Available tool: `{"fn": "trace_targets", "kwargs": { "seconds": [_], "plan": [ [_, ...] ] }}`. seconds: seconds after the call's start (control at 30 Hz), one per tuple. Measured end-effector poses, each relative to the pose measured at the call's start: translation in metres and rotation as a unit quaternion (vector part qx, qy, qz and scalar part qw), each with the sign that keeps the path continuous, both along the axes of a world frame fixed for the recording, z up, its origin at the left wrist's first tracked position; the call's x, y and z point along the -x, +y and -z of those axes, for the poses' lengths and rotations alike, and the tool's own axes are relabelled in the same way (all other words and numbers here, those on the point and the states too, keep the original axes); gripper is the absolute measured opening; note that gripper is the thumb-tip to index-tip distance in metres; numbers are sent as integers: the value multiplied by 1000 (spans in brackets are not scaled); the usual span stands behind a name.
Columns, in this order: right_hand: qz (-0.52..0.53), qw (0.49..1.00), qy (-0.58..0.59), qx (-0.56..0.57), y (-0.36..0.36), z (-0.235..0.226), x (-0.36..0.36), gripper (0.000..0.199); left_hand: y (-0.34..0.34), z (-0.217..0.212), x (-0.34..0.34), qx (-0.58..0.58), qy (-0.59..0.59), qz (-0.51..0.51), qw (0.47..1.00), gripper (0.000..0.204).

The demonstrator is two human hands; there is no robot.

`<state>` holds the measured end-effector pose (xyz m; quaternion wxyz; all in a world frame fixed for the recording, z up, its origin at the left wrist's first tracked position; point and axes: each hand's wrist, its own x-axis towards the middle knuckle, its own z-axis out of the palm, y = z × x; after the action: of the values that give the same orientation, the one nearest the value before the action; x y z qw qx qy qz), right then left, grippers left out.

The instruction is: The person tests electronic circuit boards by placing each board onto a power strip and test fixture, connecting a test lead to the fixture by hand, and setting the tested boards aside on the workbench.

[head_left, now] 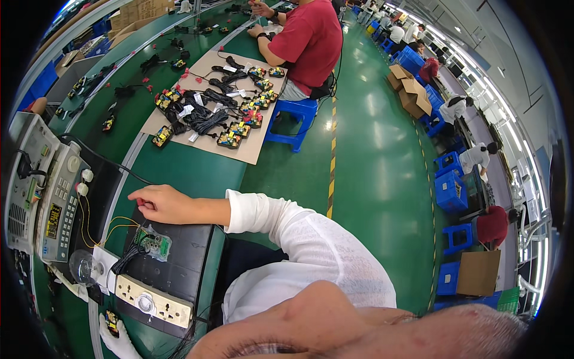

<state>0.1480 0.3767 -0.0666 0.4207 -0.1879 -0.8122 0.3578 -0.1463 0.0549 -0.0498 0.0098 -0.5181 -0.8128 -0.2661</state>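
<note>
My right hand (161, 204), bare below a white sleeve, is closed in a pinch on a small red connector (141, 203) above the near edge of the dark work surface. At the lower left, my left hand (118, 340) wears a white glove and grips a small circuit board (112, 321) with yellow and black parts. Between my hands, a green test board (153, 242) under clear plastic lies on a black box (182, 245), with yellow wires running to it. A cream socket strip (154, 301) with a round knob stands beside a black cable bundle (128, 258).
A bench meter (57, 206) with lit display stands at left, near a clear glass bulb (82, 267). Cabled circuit boards crowd a cardboard sheet (254, 152). A co-worker in a red shirt (310, 39) sits beyond, by a blue stool (293, 113). A green aisle floor (371, 179) runs right.
</note>
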Motion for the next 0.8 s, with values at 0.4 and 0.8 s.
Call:
{"fn": "trace_targets", "kwargs": {
  "seconds": [0.4,0.8],
  "plan": [
    [21,999,-47,15,-3,-2,0,47,3,10,8,-75,-63,81,992,51],
    [42,995,-51,-70,-6,-18,-8,53,-5,14,12,12,71,-5,997,55]
  ]
}}
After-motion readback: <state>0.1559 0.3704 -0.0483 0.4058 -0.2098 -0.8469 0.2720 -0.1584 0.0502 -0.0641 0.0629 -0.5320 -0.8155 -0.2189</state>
